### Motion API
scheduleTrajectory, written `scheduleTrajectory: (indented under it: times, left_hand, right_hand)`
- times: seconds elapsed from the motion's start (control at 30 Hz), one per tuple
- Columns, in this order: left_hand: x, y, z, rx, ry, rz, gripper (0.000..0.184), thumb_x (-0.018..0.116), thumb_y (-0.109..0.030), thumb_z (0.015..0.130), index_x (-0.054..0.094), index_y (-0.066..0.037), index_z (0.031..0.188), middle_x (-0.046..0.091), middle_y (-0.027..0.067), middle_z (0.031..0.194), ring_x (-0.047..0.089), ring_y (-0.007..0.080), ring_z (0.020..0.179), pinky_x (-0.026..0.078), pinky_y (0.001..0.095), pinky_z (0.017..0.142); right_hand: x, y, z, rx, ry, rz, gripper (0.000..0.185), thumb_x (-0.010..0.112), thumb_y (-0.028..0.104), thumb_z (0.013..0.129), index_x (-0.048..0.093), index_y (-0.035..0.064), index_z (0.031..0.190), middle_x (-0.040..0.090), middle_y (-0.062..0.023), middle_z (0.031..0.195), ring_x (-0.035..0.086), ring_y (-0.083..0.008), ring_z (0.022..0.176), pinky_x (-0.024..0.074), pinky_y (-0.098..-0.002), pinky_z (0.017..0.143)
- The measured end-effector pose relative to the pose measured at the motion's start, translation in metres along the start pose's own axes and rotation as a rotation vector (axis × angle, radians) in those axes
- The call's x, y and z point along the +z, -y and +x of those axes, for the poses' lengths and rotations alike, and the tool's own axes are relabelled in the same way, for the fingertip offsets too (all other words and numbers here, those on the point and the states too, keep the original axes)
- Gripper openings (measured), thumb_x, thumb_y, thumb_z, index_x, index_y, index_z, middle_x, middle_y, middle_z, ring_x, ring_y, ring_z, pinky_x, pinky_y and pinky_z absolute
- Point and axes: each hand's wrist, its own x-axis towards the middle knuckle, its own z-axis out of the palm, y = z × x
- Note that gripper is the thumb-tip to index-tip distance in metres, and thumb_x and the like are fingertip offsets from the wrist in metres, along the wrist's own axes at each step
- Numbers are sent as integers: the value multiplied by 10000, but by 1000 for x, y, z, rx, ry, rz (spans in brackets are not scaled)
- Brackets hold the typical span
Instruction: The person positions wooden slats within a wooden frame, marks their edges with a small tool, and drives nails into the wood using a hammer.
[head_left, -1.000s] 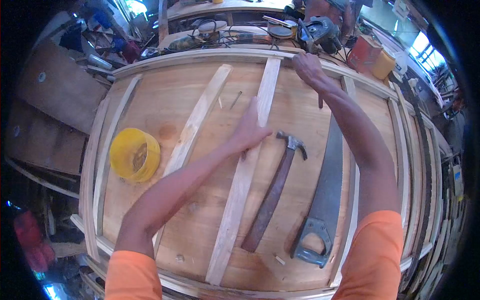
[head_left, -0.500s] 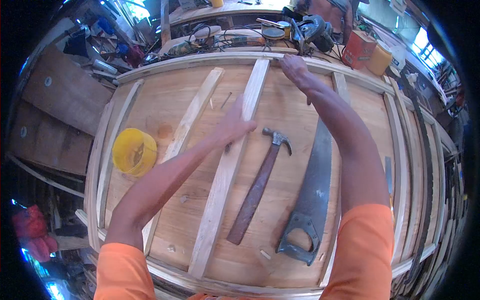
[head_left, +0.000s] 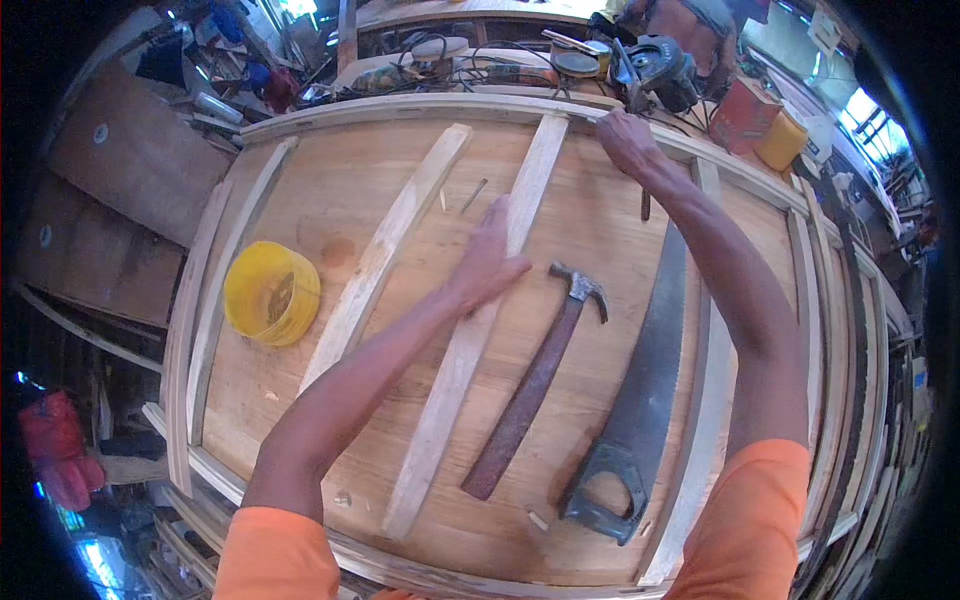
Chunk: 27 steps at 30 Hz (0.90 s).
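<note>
My left hand is closed around a pale wooden slat, with its thumb over the right edge. The slat lies lengthwise inside a wooden frame, its far end by the far rail. At that rail, right of the slat's end, my right hand is a fist; whatever it grips is hidden. A dark stick-like piece shows below my right wrist. A claw hammer lies right of the slat, and a handsaw lies farther right. A nail rests left of the slat.
A yellow tub stands at the left beside another slat. Beyond the far rail are a circular saw, cables and a red can. A person is at the back. Timber is stacked along the right.
The view has shifted, so most things appear farther right. The held slat's near end has come away from the near rail, leaving a gap. Both hands keep nearly the same pose.
</note>
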Motion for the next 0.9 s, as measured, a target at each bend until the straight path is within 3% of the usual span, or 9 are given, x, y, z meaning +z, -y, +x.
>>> scheduleTrajectory:
  times: [0.07,0.13,0.17,0.2,0.4,0.5,0.8,0.9]
  left_hand:
    - [1,-2,-1,20,-18,13,956,720,-167,788,225,120,1554,315,344,1591,280,444,1517,219,430,1271]
    - [0,-5,-1,46,-41,24,945,724,-161,774,240,135,1530,351,360,1553,308,467,1492,249,450,1261]
    - [-1,-6,-2,-2,-21,24,958,719,-175,794,218,131,1551,303,358,1590,274,456,1516,217,433,1273]
    - [-1,-5,-2,-49,-2,25,971,714,-189,814,196,126,1572,255,357,1626,240,445,1540,185,416,1285]
    - [0,-2,-2,-19,-11,29,977,711,-191,817,180,129,1571,265,359,1617,232,452,1541,180,423,1287]
    - [2,2,-1,14,-22,32,964,705,-176,809,191,135,1562,276,360,1608,243,457,1534,191,431,1283]
    - [6,3,1,53,-87,32,947,702,-154,781,220,138,1542,334,367,1560,308,477,1493,251,456,1258]
    - [8,4,0,33,-104,77,944,700,-149,777,222,146,1536,347,364,1551,321,484,1483,262,459,1254]
  right_hand:
    - [-6,10,6,144,100,11,197,641,121,935,790,62,1050,770,-151,1079,756,-342,997,604,-583,728]
    - [-14,20,2,144,95,-30,177,647,109,922,785,42,1011,766,-169,1027,761,-339,968,611,-538,684]
    - [-17,24,-3,148,89,-64,161,652,97,910,780,22,972,762,-187,976,765,-337,939,618,-494,641]
    - [-13,27,-4,149,89,-67,161,652,97,910,780,22,972,762,-187,976,765,-337,939,618,-494,641]
    - [6,58,0,180,-5,-260,201,660,148,910,767,-6,979,742,-177,1008,725,-315,898,562,-533,532]
    - [4,69,3,234,34,-272,190,663,150,906,773,17,985,746,-156,999,726,-319,899,563,-539,536]
    - [-10,75,19,50,219,-280,163,668,122,898,784,48,987,775,-137,940,752,-335,766,524,-576,391]
    - [-9,82,21,86,193,-402,156,676,115,887,781,32,969,779,-146,958,764,-329,799,562,-586,445]
